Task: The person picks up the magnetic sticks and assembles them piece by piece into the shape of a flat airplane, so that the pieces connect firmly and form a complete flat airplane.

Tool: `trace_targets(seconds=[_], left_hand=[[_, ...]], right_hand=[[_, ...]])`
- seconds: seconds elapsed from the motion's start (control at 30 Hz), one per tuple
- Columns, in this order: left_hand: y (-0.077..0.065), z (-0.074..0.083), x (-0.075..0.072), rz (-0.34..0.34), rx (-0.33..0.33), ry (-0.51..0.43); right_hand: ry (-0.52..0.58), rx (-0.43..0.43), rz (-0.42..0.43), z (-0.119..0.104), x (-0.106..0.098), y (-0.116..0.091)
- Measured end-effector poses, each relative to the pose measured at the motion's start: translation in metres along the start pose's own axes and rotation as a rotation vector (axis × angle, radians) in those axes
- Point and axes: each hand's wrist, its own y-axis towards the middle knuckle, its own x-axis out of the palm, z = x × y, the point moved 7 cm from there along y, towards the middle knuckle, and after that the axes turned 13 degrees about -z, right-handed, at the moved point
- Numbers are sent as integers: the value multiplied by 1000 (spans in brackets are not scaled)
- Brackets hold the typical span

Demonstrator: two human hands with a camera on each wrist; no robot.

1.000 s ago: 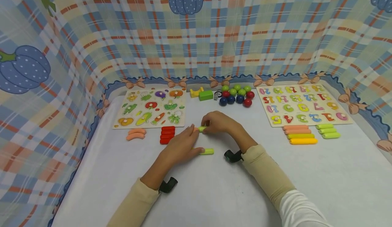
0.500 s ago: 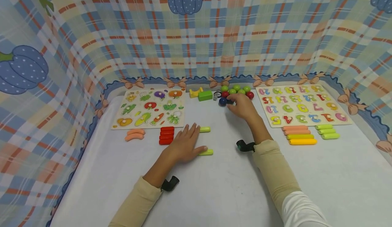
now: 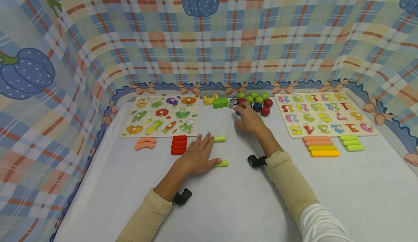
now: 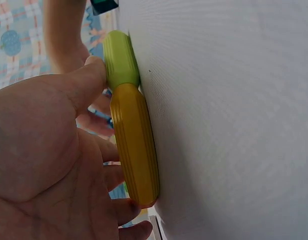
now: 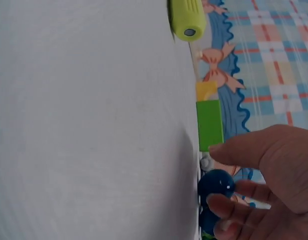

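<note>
My left hand (image 3: 196, 158) lies spread with its palm down, its thumb touching a light green ribbed stick (image 3: 223, 163). In the left wrist view that green stick (image 4: 121, 59) meets a dark yellow stick (image 4: 135, 145) end to end. Another light green stick (image 3: 220, 139) pokes out beside the left fingertips; the palm hides whatever adjoins it. My right hand (image 3: 250, 120) reaches to the front left of a group of coloured balls. In the right wrist view a blue ball (image 5: 216, 184) sits between its thumb and fingers, the thumb apart from it.
Red sticks (image 3: 179, 145) and curved salmon sticks (image 3: 145, 143) lie left. A vegetable puzzle board (image 3: 126, 132) and a number puzzle board (image 3: 283, 120) stand behind. Several sticks (image 3: 321, 148) lie right. A green block (image 3: 220, 103) and yellow piece (image 3: 210, 99) are beside the balls.
My right hand has left the far green stick, reached to the balls, then shifted left to the leftmost blue ball. My left hand has flattened and spread, staying nearly in place.
</note>
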Motion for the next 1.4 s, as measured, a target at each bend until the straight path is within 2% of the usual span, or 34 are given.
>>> trace_targets(seconds=[0.2,0.3,0.4,0.53,0.63,0.77,0.9,1.07,1.4], left_hand=[[-1,1,-1,7,2,-12],[-2,1,-2,8,12,-18],[-3,2,-2,7,29,-25],[-3,3,-2,2,38,-24],[-3,2,-1,-2,30,-15],[-1,1,0,-6,18,-5],[0,1,0,-8,16,4],[-2,2,-1,-4,27,1],[-3,4,-2,0,41,0]], right_hand=[[-23,157,75,3,-6,-8],[-37,185,99,3,-7,-9],[-54,178,88,2,-8,-8],[-61,143,10,-2,-5,-6],[-34,82,-141,-9,2,-5],[20,-45,-344,-25,16,-7],[48,-141,-432,-40,26,-10],[59,-218,-469,-54,35,-14],[92,-256,-422,-54,34,-13]])
